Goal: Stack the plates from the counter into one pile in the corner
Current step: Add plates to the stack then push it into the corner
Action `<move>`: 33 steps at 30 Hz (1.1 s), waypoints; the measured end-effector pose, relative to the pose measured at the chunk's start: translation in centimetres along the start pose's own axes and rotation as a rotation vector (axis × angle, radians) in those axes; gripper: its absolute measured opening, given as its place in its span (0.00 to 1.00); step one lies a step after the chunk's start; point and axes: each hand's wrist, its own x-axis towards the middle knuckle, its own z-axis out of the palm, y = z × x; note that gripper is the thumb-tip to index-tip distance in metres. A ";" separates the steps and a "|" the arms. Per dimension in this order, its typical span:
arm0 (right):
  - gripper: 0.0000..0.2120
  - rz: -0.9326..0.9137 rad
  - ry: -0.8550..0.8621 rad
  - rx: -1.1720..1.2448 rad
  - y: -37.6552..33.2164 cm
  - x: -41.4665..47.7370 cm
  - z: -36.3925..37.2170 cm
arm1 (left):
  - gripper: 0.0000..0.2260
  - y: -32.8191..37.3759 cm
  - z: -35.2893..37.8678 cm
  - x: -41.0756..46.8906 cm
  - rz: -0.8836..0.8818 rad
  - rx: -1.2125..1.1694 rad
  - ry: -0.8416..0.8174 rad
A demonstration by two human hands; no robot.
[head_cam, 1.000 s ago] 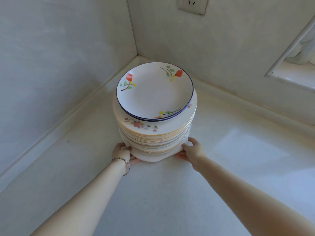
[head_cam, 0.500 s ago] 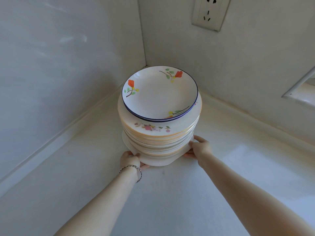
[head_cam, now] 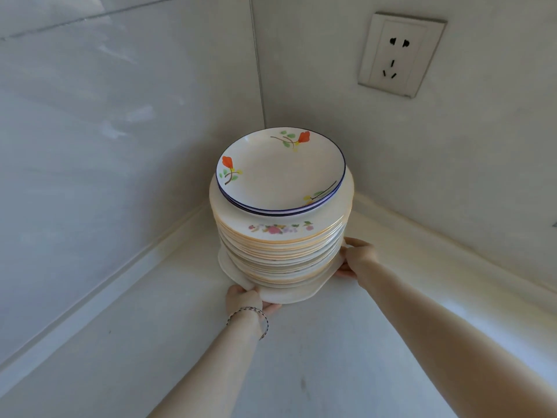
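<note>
Your left hand (head_cam: 242, 297) and right hand (head_cam: 358, 258) clamp the bottom plate (head_cam: 289, 293) of the tall pile (head_cam: 280, 245) near the corner (head_cam: 265, 123), so an uneven shove could slide the top plates (head_cam: 280, 173) off.

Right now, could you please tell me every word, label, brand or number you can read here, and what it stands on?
None: no readable text.
The wall socket shows only plug slots, no lettering.
The top plate bears painted flowers, no words.
The pile of plates shows a flower band, no words.
</note>
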 end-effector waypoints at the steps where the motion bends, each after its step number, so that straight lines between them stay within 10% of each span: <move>1: 0.19 0.001 -0.003 -0.001 -0.4 0.4 0.4 | 0.06 0.4 0.3 0.5 0.005 0.000 0.002; 33: 0.14 0.053 -0.076 0.036 -0.1 -0.2 3.1 | 0.04 3.4 3.0 2.1 -0.044 -0.024 -0.034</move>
